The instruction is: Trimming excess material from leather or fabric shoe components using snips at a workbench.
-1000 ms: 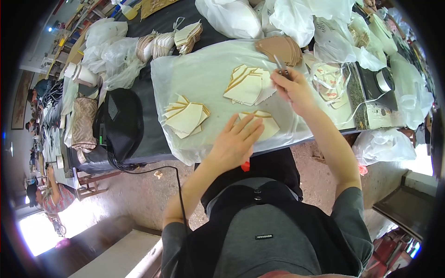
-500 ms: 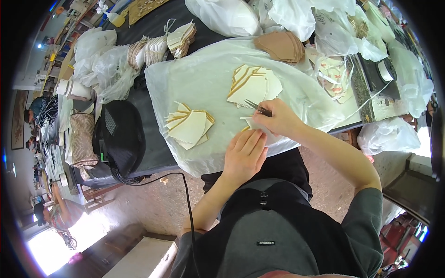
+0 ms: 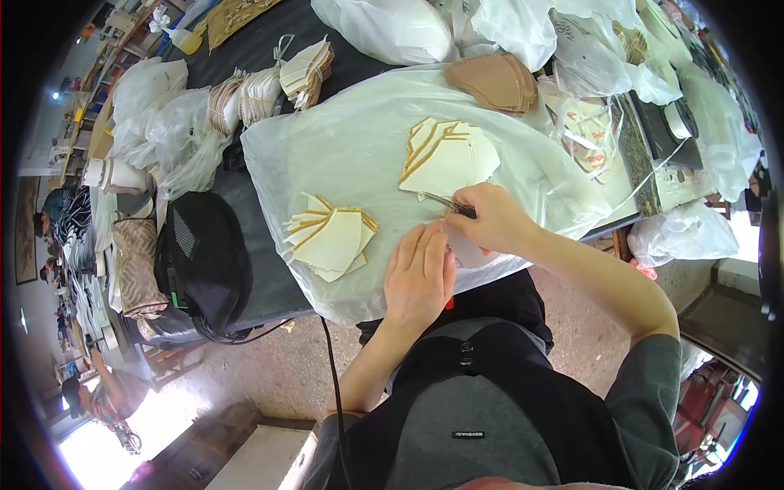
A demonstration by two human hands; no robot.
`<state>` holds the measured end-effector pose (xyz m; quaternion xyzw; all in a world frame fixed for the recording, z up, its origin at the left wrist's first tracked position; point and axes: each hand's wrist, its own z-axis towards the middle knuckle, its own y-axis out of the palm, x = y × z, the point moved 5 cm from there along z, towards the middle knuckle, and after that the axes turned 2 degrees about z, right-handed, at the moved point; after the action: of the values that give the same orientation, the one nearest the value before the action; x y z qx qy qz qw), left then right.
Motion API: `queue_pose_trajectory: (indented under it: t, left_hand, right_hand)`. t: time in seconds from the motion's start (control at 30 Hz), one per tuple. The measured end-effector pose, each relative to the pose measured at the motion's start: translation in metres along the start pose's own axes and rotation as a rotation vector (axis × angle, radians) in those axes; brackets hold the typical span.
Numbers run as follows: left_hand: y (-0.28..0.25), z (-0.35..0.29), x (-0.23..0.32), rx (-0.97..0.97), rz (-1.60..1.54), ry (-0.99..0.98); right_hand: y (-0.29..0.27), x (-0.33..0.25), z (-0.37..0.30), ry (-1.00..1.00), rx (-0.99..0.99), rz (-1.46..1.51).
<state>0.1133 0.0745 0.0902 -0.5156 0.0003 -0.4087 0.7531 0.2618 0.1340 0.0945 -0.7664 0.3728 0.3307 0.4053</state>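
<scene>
My right hand is closed around small dark thread snips, whose tips point left, by the lower edge of a fanned stack of cream pieces with yellow-brown edges. My left hand lies flat with its fingers stretched out, close to the right hand. Between and below the hands shows part of a pale flat piece, mostly covered by them. A second fanned stack of cream pieces sits left of my hands. Both stacks rest on a translucent plastic sheet.
Brown cut pieces lie at the sheet's far edge. Tied bundles and plastic bags stand at the far left. A black mesh bag is on the left, with a black cable hanging before me. White bags line the back.
My right hand and the snips have shifted slightly lower and right. My left hand has drawn a little left and toward me. The view has tilted slightly.
</scene>
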Motion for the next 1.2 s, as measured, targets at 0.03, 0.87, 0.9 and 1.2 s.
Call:
queue_pose_trajectory:
  t: [0.03, 0.87, 0.9, 1.2]
  left_hand:
    - [0.001, 0.001, 0.001, -0.015, 0.013, -0.001]
    - [0.004, 0.013, 0.01, -0.232, 0.204, 0.034]
    - [0.005, 0.015, 0.01, -0.234, 0.202, 0.036]
    - [0.016, 0.019, 0.019, -0.185, 0.046, 0.154]
  right_hand:
    - [-0.002, 0.002, 0.002, 0.032, -0.052, 0.006]
    - [-0.033, 0.025, -0.011, -0.042, -0.16, -0.134]
    - [-0.032, 0.023, -0.01, -0.04, -0.159, -0.132]
    - [-0.042, 0.027, -0.014, -0.003, -0.188, -0.097]
